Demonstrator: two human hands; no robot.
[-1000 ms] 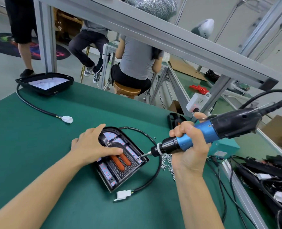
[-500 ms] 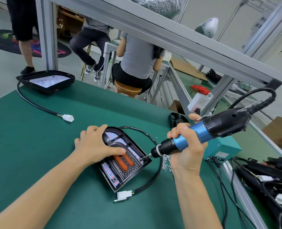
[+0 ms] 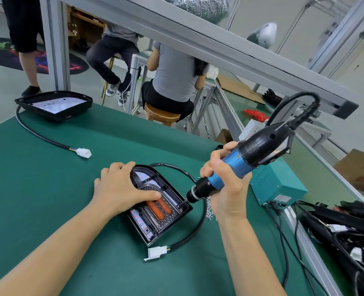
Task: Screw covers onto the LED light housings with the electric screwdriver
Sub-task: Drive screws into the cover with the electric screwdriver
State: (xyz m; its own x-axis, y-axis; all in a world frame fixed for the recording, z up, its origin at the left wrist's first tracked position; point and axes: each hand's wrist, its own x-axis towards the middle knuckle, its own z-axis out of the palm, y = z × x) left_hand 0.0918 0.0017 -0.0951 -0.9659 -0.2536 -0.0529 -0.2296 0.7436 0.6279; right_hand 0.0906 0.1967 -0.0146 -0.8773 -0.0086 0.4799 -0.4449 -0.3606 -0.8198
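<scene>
Nearest on the green tabletop (image 3: 48, 210), a white connector (image 3: 156, 252) lies at the end of a black cable (image 3: 198, 229) that loops round the right side of the LED light housing (image 3: 155, 210). The housing lies flat at the middle of the tabletop, arched end far, square end near, with two orange strips showing under its ribbed cover (image 3: 163, 208).

The left hand (image 3: 121, 191) rests on the housing's left and far part, fingers spread and lightly bent over the arched edge, thumb laid across the cover beside the orange strips; it presses down rather than grips.

The right hand (image 3: 226, 182) is wrapped tight round the blue barrel of the electric screwdriver (image 3: 241, 165), which slants from upper right down to lower left. Its bit meets the housing's near right corner. Whether a screw sits under the tip is too small to tell. A heap of small silver screws (image 3: 208, 210) lies just right of the housing, partly behind the right wrist.

Farther right stands a teal power box (image 3: 277, 184), and beyond the tabletop's right edge lies a pile of black cabled parts (image 3: 347, 227). At the far left a second black housing (image 3: 53, 103) sits, its cable ending in another white plug (image 3: 84, 153). Behind the aluminium frame (image 3: 198, 39), a person in grey (image 3: 174, 77) sits on a wooden stool (image 3: 162, 115).
</scene>
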